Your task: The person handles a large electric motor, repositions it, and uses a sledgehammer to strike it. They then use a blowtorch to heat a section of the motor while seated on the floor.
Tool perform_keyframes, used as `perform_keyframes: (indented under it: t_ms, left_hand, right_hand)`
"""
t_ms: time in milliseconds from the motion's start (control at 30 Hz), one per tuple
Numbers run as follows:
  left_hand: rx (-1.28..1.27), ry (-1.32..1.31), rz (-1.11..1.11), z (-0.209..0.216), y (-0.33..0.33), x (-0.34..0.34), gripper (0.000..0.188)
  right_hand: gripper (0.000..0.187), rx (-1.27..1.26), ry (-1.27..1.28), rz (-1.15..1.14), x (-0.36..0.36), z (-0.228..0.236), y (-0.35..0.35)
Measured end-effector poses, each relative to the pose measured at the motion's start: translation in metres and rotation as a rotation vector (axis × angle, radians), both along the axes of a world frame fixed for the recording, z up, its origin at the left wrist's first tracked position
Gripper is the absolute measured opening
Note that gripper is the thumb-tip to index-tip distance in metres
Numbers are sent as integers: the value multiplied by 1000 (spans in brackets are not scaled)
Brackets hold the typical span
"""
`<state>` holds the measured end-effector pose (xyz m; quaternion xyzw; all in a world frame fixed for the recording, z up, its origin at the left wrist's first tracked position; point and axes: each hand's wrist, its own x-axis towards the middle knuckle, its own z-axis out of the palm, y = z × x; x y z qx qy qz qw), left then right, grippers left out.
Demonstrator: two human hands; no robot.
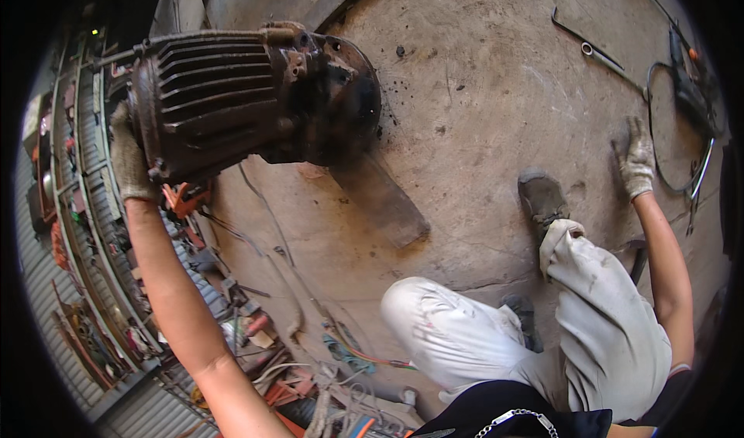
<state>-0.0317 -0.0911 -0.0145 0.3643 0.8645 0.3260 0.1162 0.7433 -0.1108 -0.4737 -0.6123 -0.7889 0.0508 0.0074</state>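
A dark, greasy electric motor (221,89) with ribbed cooling fins stands at the upper left, its flanged end on the concrete floor. My left hand (130,155), in a dirty knit glove, grips the rim of the motor's other end; some fingers are hidden behind it. Beneath the flange side, a flat wooden board (384,202) pokes out across the floor. Out to the right, my right hand (637,159) is also gloved, empty, its fingers stretched out. It is nearest to a thin black cable (652,120).
A long metal bar (570,29) and a ring wrench (604,56) lie at the upper right, near a black power tool (690,89). Shelves full of parts (77,206) line the left. Hoses (310,298) and scrap cover the lower left floor. Dark crumbs lie beside the motor.
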Motion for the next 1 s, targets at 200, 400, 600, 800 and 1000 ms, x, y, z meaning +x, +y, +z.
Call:
perform_keyframes:
  t_ms: [200, 400, 600, 800, 1000]
  left_hand:
    - [-86, 2, 4, 2, 1, -15, 63]
    - [-29, -59, 14, 1, -2, -21, 59]
    - [-58, -29, 72, 0, -2, -22, 62]
    - [-137, 321, -117, -1, -2, -13, 57]
    - [-186, 433, -161, -1, -7, -26, 47]
  right_hand:
    - [69, 145, 41, -236, 6, -39, -24]
    - [67, 114, 116, -283, -1, -30, -25]
    - [68, 142, 141, -275, -7, -17, -21]
    - [67, 134, 122, -264, -7, -15, -20]
    - [67, 168, 140, -244, -7, -15, -20]
